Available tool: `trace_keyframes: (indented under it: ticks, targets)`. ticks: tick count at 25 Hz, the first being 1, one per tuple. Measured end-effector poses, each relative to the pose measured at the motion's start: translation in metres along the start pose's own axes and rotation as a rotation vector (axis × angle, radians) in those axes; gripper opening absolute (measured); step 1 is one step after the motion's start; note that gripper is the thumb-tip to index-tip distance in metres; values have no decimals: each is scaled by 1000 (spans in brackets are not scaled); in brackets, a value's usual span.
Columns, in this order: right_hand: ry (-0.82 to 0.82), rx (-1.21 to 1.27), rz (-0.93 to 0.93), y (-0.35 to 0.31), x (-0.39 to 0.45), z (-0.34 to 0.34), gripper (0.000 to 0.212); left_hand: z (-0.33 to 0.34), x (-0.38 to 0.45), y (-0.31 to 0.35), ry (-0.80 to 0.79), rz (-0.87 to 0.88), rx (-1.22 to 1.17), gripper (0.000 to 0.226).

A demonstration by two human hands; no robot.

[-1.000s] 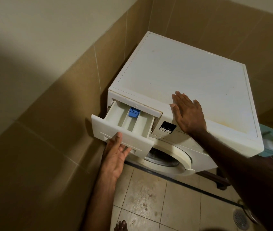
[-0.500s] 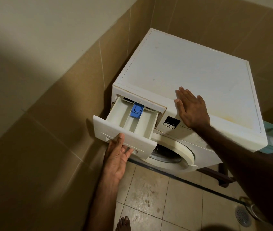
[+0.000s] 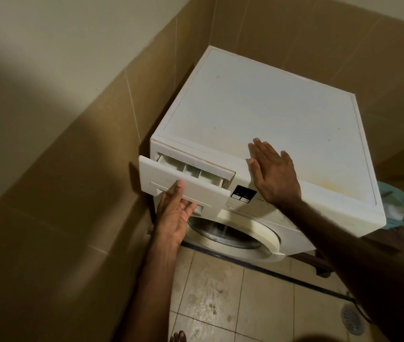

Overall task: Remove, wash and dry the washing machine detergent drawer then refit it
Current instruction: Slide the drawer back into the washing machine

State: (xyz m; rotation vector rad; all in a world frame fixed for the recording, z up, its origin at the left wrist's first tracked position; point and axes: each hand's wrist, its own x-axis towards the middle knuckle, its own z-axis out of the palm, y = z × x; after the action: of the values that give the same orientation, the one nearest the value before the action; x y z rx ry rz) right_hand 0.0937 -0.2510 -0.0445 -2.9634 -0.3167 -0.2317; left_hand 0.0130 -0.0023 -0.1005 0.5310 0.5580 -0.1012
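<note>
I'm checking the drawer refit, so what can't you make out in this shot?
- Head view: rear of the detergent drawer, inside the washing machine.
- Left hand fingers, under the drawer front.
- Panel button labels, too small.
- Teal object, cut by the right edge, blurred.
</note>
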Motion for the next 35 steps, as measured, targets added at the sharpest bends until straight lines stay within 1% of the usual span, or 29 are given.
trace_keyframes:
  ticks: [3,7,12,16,20,29,35]
  targets:
    - [2,4,0,1,1,1,60,19,26,0,-24,-12,16,50]
    - [2,-17,6,1,1,3,60,34,48,0,35,-9,48,48]
    - [0,-15,6,3,1,3,58,32,48,-2,28,-19,71,43]
    - [-9,-20,7,2,2,2,59,33,47,-1,7,-14,51,46]
    - [-11,-18,10,3,2,1,58,31,48,1,-5,-30,59,43]
    - [-15,-22,10,2,2,1,57,29,41,2,-9,-16,48,50]
    - [-21,-10,12,4,2,2,59,2,-9,5,-16,-7,13,66]
